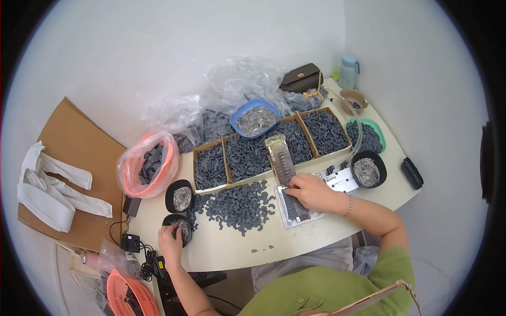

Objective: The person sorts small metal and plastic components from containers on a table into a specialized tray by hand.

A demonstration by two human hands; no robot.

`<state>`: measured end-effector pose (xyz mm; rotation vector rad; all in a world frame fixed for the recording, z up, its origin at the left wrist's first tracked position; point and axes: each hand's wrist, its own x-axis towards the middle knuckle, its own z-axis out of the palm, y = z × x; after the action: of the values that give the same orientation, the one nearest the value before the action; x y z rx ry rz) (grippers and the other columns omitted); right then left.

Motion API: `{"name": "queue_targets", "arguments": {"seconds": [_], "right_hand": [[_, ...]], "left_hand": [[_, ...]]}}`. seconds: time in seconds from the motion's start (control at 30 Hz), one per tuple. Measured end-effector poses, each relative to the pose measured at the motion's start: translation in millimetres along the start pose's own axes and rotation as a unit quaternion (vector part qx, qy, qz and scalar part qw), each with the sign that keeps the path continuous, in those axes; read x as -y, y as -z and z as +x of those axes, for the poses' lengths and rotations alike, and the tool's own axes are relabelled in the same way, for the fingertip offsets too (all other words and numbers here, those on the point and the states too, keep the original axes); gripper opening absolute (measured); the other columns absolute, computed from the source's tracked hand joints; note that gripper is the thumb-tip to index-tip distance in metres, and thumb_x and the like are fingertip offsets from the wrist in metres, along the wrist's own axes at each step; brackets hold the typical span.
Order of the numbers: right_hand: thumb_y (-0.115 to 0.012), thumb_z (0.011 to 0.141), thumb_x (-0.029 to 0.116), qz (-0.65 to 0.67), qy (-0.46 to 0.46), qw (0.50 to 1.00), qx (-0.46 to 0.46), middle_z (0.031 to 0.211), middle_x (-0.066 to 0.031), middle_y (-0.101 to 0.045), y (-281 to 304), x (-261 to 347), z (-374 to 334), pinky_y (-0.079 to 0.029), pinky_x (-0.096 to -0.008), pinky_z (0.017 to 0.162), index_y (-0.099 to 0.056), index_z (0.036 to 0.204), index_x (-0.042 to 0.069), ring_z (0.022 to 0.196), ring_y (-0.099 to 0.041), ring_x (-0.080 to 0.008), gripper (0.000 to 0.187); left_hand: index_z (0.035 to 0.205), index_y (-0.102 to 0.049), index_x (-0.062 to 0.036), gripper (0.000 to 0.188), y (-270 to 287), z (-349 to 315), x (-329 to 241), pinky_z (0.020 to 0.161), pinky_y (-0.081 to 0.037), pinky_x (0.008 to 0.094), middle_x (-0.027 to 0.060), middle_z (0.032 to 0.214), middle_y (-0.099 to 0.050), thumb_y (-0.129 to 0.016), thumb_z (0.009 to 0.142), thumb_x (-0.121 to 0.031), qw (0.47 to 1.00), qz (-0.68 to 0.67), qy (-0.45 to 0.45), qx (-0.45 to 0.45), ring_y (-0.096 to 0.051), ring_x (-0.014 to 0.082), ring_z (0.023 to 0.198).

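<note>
1. White walls (163,58) are seen around a pale counter (224,255), which is pretty packed tbh.
2. At the left, a black bowl (188,239) of thin metal pins (183,228) is being reached into by the left hand (169,245). Whether anything's pinched can't be told, as the fingers are partly hidden. It could probably be tipped if the rim got caught by the wrist, and pins would be scattered.
3. Mid-counter, loose dark grey pieces (240,208) are heaped near that bowl, so pins could get mixed in if any were dropped there.
4. Further right, a flat fixture (300,213) is touched by the right hand (316,193), its fingers bunched together; what's pinched, if anything, can't be made out. It could be shoved askew if pushed unevenly, imo.
5. Counted left to right: two coral baskets (117,288), three black bowls (two left, one right), four cardboard compartments (308,134), one blue bowl (243,107), one beige bowl (354,96), one green bowl (381,134). Pins and grey pieces: way too many to be counted.
</note>
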<state>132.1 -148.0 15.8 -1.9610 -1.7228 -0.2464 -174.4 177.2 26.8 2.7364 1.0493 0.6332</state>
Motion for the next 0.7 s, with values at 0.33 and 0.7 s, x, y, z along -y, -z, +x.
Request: {"name": "queue_targets", "arguments": {"seconds": [0.33,0.7], "right_hand": [[-0.070,0.073,0.014,0.559,0.086,0.768,-0.301,0.074,-0.0040,-0.062,142,74,-30,-0.049,-0.0438,0.081,-0.064,0.084,0.002,0.068,-0.058,-0.0227,0.017],[-0.058,0.091,0.022,0.642,0.440,0.624,-0.066,0.059,0.0022,-0.044,205,120,-13,-0.051,-0.0321,0.071,-0.049,0.057,0.013,0.050,-0.047,-0.0104,0.036]], "left_hand": [[0.079,-0.064,-0.0004,0.009,-2,3,5,0.073,-0.045,0.0430,0.0150,0.079,-0.061,-0.070,0.074,-0.006,1.000,0.021,-0.016,0.000,-0.056,0.0344,0.079],[0.073,-0.058,-0.0009,0.009,-7,9,4,0.070,-0.045,0.0447,0.0155,0.077,-0.060,-0.067,0.074,-0.004,0.998,0.063,-0.019,0.001,-0.056,0.0354,0.077]]}}
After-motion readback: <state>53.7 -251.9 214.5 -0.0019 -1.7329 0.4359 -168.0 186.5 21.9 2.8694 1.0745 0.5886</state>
